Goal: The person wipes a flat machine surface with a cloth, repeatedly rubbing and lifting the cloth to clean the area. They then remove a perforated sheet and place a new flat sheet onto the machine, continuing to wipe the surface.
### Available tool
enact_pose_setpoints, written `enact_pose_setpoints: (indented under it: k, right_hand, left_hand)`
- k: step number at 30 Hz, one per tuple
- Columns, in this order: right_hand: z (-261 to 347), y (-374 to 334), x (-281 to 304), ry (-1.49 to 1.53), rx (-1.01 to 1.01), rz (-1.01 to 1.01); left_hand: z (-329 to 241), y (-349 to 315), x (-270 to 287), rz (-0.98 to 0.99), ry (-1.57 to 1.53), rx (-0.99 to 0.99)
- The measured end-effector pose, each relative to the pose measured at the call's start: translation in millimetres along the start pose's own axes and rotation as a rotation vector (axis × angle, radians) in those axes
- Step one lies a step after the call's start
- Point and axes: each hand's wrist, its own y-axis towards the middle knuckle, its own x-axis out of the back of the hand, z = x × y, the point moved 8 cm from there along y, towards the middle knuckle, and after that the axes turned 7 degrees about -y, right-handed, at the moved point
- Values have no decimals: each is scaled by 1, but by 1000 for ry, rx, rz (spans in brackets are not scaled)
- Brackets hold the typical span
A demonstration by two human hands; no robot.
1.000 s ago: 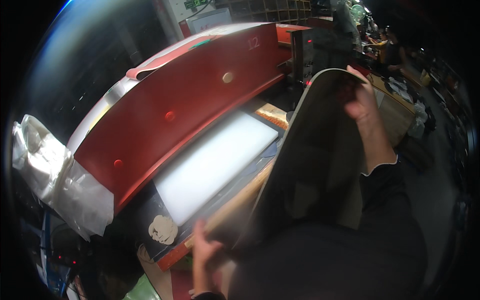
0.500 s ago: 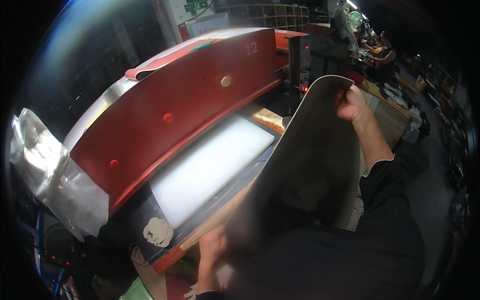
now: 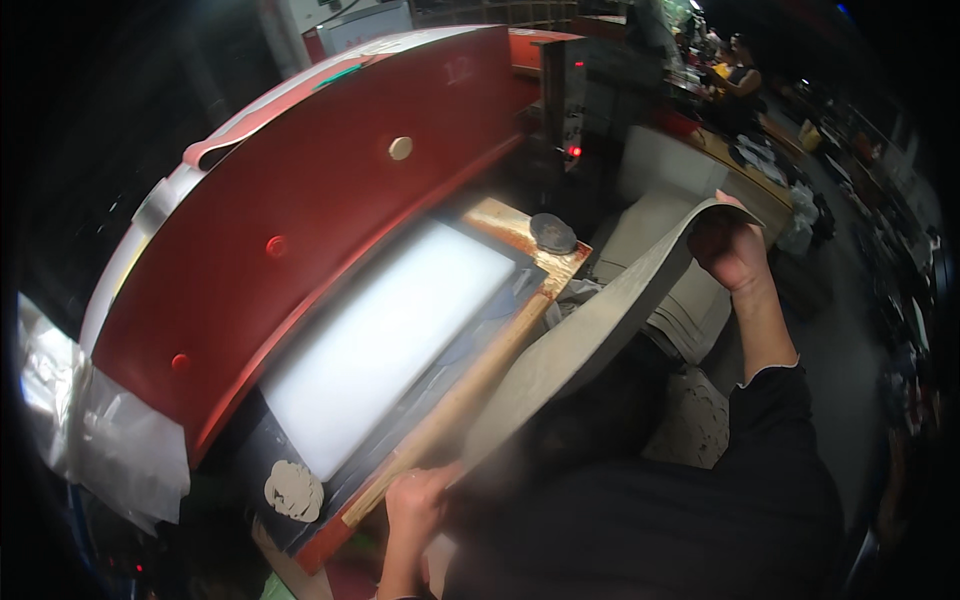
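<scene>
A large bendy sheet of material (image 3: 568, 345), beige on one face and dark on the other, stretches diagonally between my two hands. At its upper right corner, my right hand (image 3: 735, 252) is closed on the edge, with the sheet curling over the fingers. My left hand (image 3: 418, 498) is closed at the sheet's lower left end, by the front edge of the press table (image 3: 440, 440). On that table lies a thick white cutting board (image 3: 385, 335). A small pile of cut beige pieces (image 3: 294, 491) sits at the table's near left corner.
Over the board's far side hangs the broad red press head (image 3: 330, 200). A dark round object (image 3: 552, 233) rests on the table's right corner. Stacked beige sheets (image 3: 690, 310) stand to the right. Clear plastic (image 3: 130, 440) hangs at left. A person (image 3: 738, 85) works far off.
The sheet has swung to the right and tilted, so its beige face shows and the table's right corner is uncovered. My right hand has moved lower and outward. The view has shifted too.
</scene>
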Motion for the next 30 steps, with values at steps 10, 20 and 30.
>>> enact_pose_setpoints:
  k: [10, 20, 30]
  right_hand:
    - [65, -15, 16, -12, 413, -202]
    - [192, 54, -31, 49, 800, -111]
    - [212, -22, -193, -52, 1326, 150]
  left_hand:
    - [28, 34, -21, -395, 100, 179]
    - [-28, 56, -108, -14, -237, 103]
    - [-95, 133, -92, 133, -640, 24]
